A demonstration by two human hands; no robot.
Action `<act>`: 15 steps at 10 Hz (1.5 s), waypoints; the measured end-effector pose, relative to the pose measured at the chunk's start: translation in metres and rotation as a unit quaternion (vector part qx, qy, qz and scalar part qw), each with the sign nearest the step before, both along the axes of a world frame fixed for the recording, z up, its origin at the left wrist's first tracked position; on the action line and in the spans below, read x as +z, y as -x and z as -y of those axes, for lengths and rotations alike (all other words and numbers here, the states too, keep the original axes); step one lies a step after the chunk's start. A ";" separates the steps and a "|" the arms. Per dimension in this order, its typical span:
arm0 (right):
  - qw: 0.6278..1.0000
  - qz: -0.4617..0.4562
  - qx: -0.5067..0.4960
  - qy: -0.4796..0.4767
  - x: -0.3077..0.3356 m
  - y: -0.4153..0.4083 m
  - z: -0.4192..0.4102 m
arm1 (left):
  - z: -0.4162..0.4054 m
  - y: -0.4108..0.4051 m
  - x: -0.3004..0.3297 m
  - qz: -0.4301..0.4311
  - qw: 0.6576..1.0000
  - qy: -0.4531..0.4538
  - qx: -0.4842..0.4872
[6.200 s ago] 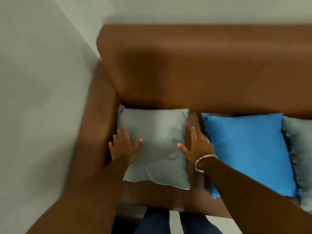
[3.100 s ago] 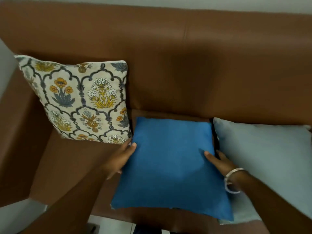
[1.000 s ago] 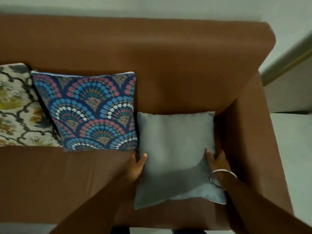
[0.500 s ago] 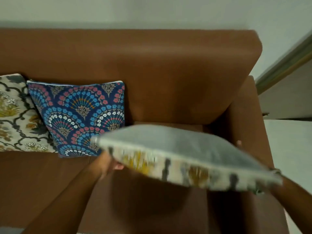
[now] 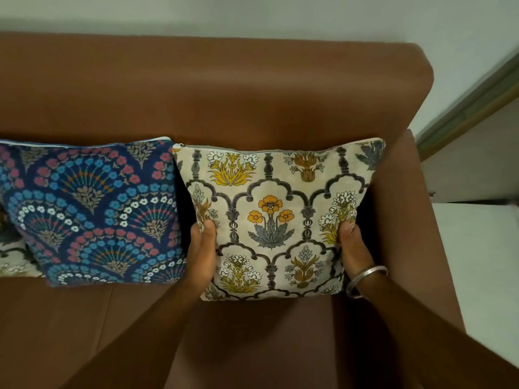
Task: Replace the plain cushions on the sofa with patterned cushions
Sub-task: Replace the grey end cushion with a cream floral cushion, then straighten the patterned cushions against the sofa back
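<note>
- Two hands hold one cushion in the head view (the only view we get). The left hand (image 5: 202, 249) grips the left edge of the cream flower cushion (image 5: 276, 220), and the right hand (image 5: 354, 248) grips its right edge. Each hand is closed on the cloth, thumb on the front; the other fingers are hidden behind the cushion.
- The hands are apart, with the whole cushion between them. Both sit at about the same height, a little below the middle of the cushion.
- The cream flower cushion stands up on the seat of the brown sofa (image 5: 213, 91), at the right end. Its top leans back toward the backrest. Its right side is just beside the sofa arm (image 5: 412, 220).
- The cushion lies straight ahead of the person, and neither hand is nearer to it, because both already touch it. It looks about as wide as it is tall, so there is no long side to pick.
- On its left stands the blue fan cushion (image 5: 92, 214), right beside it, maybe touching at the top corner.
- At the far left edge a bit of another cream cushion (image 5: 11, 262) peeks out.
- No plain cushion shows on the sofa, so the job looks almost done. I think the next move is just to let go with both hands.
</note>
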State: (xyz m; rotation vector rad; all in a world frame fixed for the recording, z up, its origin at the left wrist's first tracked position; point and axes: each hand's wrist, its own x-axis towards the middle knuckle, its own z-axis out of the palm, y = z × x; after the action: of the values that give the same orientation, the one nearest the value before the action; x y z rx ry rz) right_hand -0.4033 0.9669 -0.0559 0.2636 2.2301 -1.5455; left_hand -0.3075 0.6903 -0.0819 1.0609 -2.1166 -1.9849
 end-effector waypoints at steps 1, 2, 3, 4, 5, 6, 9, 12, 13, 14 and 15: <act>0.929 -0.272 0.083 -0.235 0.012 -0.014 -0.008 | -0.009 -0.025 0.009 -0.027 0.978 0.205 -0.043; 0.703 -0.559 0.328 -0.294 0.007 -0.023 0.006 | -0.021 -0.039 0.003 -0.092 0.792 0.579 -0.172; 0.551 -0.624 0.449 -0.324 -0.007 -0.001 0.025 | -0.020 -0.004 -0.003 -0.197 0.620 0.723 -0.235; 0.463 -0.645 0.475 -0.380 -0.007 0.052 0.026 | 0.011 0.045 0.001 -0.186 0.578 0.742 -0.285; 0.505 -0.609 0.411 -0.452 0.011 0.110 0.002 | 0.051 0.078 0.013 -0.124 0.634 0.713 -0.272; 0.610 -0.524 0.321 -0.501 0.034 0.130 -0.015 | 0.056 0.081 0.026 -0.057 0.721 0.649 -0.237; 0.963 -0.243 0.010 -0.115 0.046 0.042 -0.011 | -0.009 -0.007 0.018 -0.015 0.981 0.190 0.031; 0.985 -0.142 0.096 -0.015 0.110 0.038 0.026 | -0.026 -0.010 0.002 0.022 0.962 -0.270 0.031; 0.938 -0.283 0.168 -0.107 0.136 0.052 0.029 | -0.054 0.008 0.010 0.032 0.941 -0.335 0.032; 0.896 -0.363 0.171 -0.192 0.137 0.058 0.037 | -0.072 0.021 0.008 0.046 0.922 -0.376 0.083; 0.917 -0.308 0.180 -0.180 0.135 0.055 0.040 | -0.073 0.019 0.005 0.051 0.923 -0.369 0.089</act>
State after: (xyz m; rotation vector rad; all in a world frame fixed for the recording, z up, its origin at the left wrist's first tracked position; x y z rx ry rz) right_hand -0.4584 0.9270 0.0787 -0.5914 2.8267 -1.1024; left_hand -0.3262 0.7637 -0.0767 1.3949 -1.2121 -2.7376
